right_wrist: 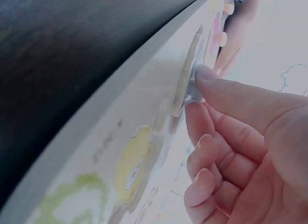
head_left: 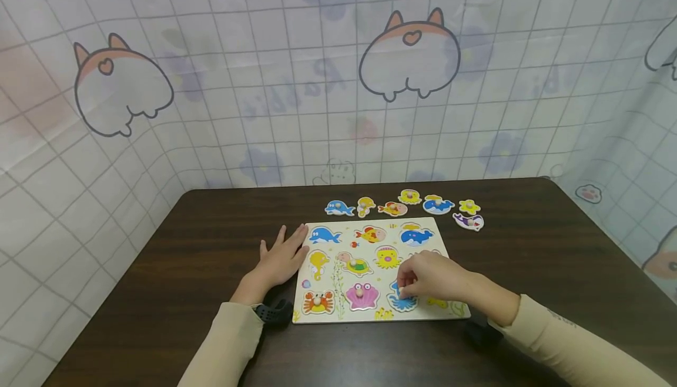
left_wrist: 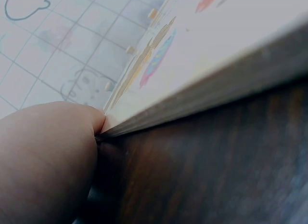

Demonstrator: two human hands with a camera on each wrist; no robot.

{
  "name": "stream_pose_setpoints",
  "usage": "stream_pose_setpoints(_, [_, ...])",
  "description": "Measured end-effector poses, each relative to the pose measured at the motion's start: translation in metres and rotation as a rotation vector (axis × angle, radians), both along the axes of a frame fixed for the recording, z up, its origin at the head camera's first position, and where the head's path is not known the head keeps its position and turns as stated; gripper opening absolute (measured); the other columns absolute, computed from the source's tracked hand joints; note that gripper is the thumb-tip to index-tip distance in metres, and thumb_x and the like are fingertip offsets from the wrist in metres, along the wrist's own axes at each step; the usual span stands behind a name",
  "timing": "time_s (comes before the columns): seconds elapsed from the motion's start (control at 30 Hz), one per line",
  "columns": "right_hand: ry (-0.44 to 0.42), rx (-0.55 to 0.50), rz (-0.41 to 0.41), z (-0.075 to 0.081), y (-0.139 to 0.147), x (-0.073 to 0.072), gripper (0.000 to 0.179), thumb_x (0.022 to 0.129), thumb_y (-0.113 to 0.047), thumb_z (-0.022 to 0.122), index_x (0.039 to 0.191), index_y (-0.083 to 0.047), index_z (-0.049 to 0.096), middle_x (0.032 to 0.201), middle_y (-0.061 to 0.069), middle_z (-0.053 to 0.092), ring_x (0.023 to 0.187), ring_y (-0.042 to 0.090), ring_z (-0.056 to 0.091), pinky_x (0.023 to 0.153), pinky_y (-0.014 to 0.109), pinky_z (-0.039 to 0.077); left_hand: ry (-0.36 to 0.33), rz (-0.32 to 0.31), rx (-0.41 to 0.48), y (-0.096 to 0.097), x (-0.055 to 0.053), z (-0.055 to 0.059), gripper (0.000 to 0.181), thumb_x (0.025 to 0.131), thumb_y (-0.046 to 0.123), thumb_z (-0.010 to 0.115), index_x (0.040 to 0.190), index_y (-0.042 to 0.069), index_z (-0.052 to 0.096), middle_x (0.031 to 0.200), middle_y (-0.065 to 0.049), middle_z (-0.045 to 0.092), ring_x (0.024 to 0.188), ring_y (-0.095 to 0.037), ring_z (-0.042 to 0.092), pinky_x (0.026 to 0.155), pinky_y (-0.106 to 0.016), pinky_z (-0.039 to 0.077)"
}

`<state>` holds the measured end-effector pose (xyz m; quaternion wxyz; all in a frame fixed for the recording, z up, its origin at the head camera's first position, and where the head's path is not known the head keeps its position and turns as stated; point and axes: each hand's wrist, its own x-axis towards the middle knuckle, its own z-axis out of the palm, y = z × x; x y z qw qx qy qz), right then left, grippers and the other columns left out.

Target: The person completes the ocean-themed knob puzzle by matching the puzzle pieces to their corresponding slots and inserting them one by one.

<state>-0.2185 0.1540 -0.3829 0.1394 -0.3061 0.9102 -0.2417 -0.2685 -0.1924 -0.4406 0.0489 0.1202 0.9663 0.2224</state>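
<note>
A wooden puzzle board (head_left: pixel 365 316) with printed sea animals lies on the dark table. My right hand (head_left: pixel 436 275) pinches a blue puzzle piece with tentacles (head_left: pixel 404 305) between thumb and forefinger, at the board's lower right. In the right wrist view the thumb (right_wrist: pixel 236 94) covers part of the piece; I cannot tell whether it sits fully in its slot. Fingers spread, my left hand (head_left: pixel 280 261) rests against the board's left edge. Knobbed crab (head_left: pixel 318 303), pink shell (head_left: pixel 362 296) and turtle (head_left: pixel 357 265) pieces sit in the board.
Behind the board lie several loose pieces, among them a dolphin (head_left: pixel 338 208), a seahorse (head_left: pixel 365 206), a fish (head_left: pixel 393 209), a blue whale (head_left: pixel 438 204), a yellow star (head_left: pixel 469 207) and a purple whale (head_left: pixel 468 221). A patterned curtain (head_left: pixel 254 128) hangs beyond the table.
</note>
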Motion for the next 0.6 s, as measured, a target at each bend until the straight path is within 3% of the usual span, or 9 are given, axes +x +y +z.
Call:
stream_pose_setpoints(0.23, [0.039,0.043,0.015,0.0033,0.0002,0.0011,0.015,0.087,-0.020,0.084,0.078,-0.019,0.072,0.068,-0.015,0.059,0.067,0.007,0.051,0.062,0.025,0.043,-0.005,-0.005,0.003,0.0033,0.0008,-0.0001,0.065,0.109,0.038,0.044,0.166,0.018,0.020,0.170,-0.005,0.019,0.156,-0.039,-0.001,0.111,-0.076,-0.008])
stream_pose_setpoints(0.6, [-0.002,0.036,0.005,0.0042,-0.0024,-0.0021,0.012,0.086,-0.017,0.084,0.080,-0.018,0.074,0.072,-0.014,0.063,0.068,0.009,0.053,0.064,0.025,0.046,0.003,-0.003,0.009,0.0007,0.0029,0.0031,0.064,0.109,0.037,0.045,0.166,0.017,0.021,0.170,-0.007,0.020,0.156,-0.041,0.000,0.111,-0.077,-0.008])
